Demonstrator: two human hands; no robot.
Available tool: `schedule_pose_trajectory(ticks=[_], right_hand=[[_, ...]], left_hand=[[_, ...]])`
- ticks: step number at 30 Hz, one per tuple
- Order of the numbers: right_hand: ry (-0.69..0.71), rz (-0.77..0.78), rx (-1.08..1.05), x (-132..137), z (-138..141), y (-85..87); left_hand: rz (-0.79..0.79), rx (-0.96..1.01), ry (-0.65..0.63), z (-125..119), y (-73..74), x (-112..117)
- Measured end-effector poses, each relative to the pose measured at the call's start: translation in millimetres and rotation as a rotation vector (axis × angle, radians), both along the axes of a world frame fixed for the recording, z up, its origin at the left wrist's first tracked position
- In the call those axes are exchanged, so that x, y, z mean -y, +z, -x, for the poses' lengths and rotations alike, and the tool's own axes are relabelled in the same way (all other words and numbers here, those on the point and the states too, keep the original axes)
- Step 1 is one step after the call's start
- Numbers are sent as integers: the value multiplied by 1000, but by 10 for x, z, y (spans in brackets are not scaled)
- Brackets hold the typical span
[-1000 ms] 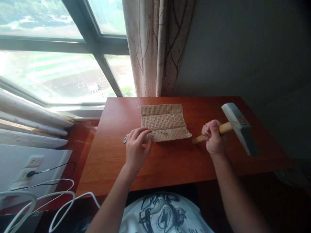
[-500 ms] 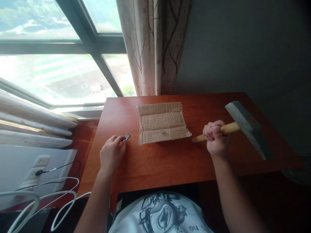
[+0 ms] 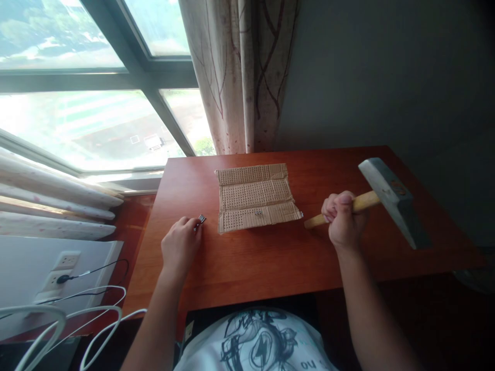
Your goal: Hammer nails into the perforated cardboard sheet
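A flat piece of perforated cardboard [image 3: 255,197] lies on the reddish wooden table [image 3: 270,257], with a small metal bit stuck in its near strip. My right hand [image 3: 343,219] is closed round the wooden handle of a hammer [image 3: 390,201], whose grey head hangs over the table's right side. My left hand [image 3: 180,245] rests on the table left of the cardboard, fingers curled at a small bunch of nails [image 3: 200,220].
A window and a patterned curtain [image 3: 247,77] stand behind the table. At the left are rolled pale fabric, a white socket strip [image 3: 62,268] with a black plug, and white cables [image 3: 77,314]. A dark grey wall runs along the right.
My left hand has come off the cardboard's near left corner and moved left to the nails. The hammer has stayed raised in my right hand, shifting slightly.
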State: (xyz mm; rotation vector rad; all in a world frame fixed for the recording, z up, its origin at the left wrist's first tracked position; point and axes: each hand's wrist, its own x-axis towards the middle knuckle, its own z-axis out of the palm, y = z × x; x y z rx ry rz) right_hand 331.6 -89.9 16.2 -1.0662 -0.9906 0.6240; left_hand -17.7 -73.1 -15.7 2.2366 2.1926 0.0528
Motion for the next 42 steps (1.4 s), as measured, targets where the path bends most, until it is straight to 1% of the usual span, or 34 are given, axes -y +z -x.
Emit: schedule_pose_trajectory(ticks=[4, 8, 10, 12, 14, 16, 18, 20, 21, 22, 24, 26, 27, 30, 32, 36, 42], right_hand=[[-9, 23, 19, -9, 16, -22], [-6, 30, 38, -10, 25, -35], [-8, 29, 43, -8, 25, -33], [-7, 28, 40, -5, 23, -32], [-6, 20, 30, -1, 18, -34], [-1, 3, 11, 5, 13, -39], [1, -8, -1, 14, 12, -43], [-7, -1, 2, 23, 17, -44], [-13, 6, 7, 28, 21, -43], [-16, 12, 13, 31, 27, -43], [-13, 9, 15, 36, 40, -42], [-4, -1, 22, 38, 54, -43], [-2, -2, 31, 39, 60, -43], [9, 12, 54, 47, 75, -45], [29, 5, 51, 55, 80, -47], [53, -22, 34, 67, 84, -53], [40, -12, 38, 61, 74, -56]], left_hand=[[25, -15, -9, -5, -4, -11], [119, -24, -7, -20, 43, -20], [182, 18, -22, -16, 68, -22], [203, 109, -46, 1, 86, -22], [156, 238, -52, 25, 105, -21], [72, 434, -30, 37, 147, -16], [10, 740, 12, 13, 227, -6], [-8, 1065, 50, -65, 336, 11], [-7, 1191, 64, -125, 392, 21], [-11, 1271, 69, -195, 440, 30], [-10, 1340, 37, -354, 497, 35], [-3, 1312, -50, -515, 493, 19], [-19, 1255, -102, -589, 473, 3], [-114, 1004, -239, -765, 387, -60], [-158, 873, -289, -841, 337, -96], [-200, 783, -308, -906, 274, -130], [-194, 797, -292, -914, 240, -130]])
